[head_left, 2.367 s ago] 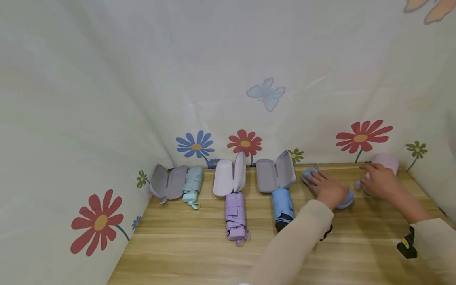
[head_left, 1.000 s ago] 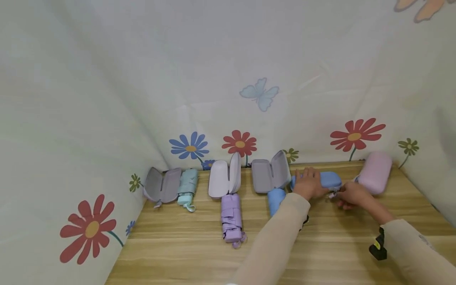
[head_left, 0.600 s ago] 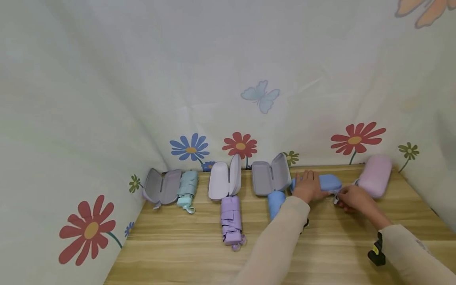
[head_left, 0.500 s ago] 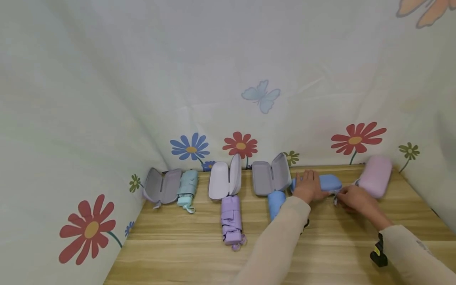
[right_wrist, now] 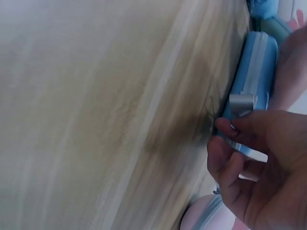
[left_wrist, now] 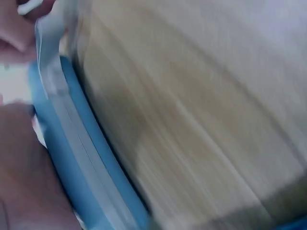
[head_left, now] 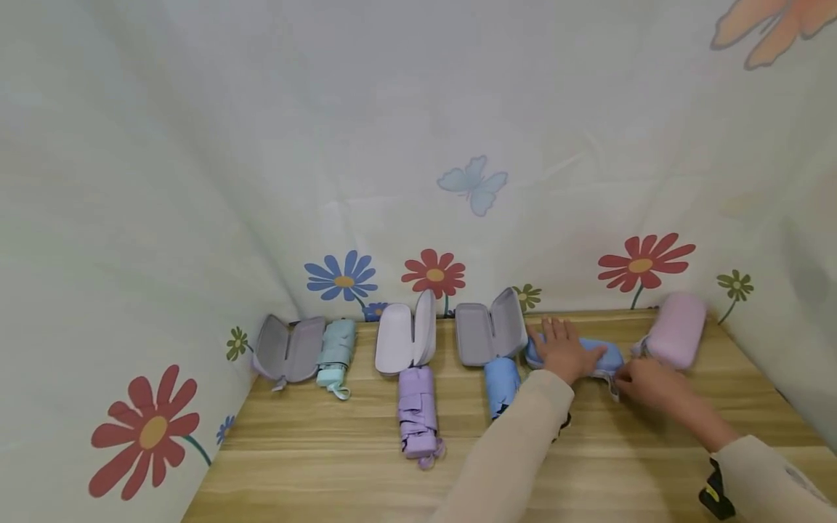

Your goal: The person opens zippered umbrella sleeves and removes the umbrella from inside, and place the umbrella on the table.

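Nearest, a folded purple fabric umbrella [head_left: 417,414] lies well left of the closed, rounded blue hard case [head_left: 607,356]; a folded blue fabric umbrella [head_left: 501,383], partly behind the beige left sleeve [head_left: 513,447], lies nearer that landmark. On the blue case, the left hand [head_left: 565,354] spreads its fingers wide across the top. The right hand [head_left: 651,380] is at its right end, fingers curled narrow beside a grey ribbed strap [right_wrist: 242,101]; whether they pinch anything, I cannot tell. Working the zip [left_wrist: 86,153] seems the step in hand; the next move likely calls for steady pressure and a firm pinch. Beyond, a closed, rounded pink case [head_left: 680,330] lies to its right.
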Motion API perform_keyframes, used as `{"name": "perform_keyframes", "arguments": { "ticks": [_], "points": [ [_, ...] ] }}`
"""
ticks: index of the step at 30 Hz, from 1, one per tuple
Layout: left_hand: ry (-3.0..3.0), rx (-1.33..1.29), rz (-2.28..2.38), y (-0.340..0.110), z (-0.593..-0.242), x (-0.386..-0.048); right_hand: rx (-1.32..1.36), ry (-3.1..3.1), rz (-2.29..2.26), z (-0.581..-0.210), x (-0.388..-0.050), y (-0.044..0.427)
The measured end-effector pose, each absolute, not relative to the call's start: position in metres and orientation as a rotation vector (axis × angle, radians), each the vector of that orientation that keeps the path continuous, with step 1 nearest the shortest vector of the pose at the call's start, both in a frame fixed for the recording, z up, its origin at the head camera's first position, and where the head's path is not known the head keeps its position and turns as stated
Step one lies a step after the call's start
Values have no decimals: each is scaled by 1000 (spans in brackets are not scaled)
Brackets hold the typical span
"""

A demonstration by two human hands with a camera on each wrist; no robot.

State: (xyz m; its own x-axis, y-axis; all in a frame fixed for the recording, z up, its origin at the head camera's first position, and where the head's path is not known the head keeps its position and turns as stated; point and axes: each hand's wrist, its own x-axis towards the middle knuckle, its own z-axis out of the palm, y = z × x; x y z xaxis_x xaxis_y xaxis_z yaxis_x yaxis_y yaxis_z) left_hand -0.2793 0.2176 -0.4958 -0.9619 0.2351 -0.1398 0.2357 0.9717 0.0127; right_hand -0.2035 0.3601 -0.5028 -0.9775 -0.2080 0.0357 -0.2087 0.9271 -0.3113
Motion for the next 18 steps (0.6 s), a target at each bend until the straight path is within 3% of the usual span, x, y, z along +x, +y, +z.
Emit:
{"name": "perform_keyframes", "arguments": {
  "ticks": [4,12,18],
  "points": [
    [2963,255,-35,229,-491,-266,238,-3110,510,-500,-200,356],
    [2759,788,-224,229,-517,-300,261,-3009,335,-500,-200,360],
    [2657,893,-221,222,-527,-317,304,-2950,238,-499,-196,365]
  ]
}}
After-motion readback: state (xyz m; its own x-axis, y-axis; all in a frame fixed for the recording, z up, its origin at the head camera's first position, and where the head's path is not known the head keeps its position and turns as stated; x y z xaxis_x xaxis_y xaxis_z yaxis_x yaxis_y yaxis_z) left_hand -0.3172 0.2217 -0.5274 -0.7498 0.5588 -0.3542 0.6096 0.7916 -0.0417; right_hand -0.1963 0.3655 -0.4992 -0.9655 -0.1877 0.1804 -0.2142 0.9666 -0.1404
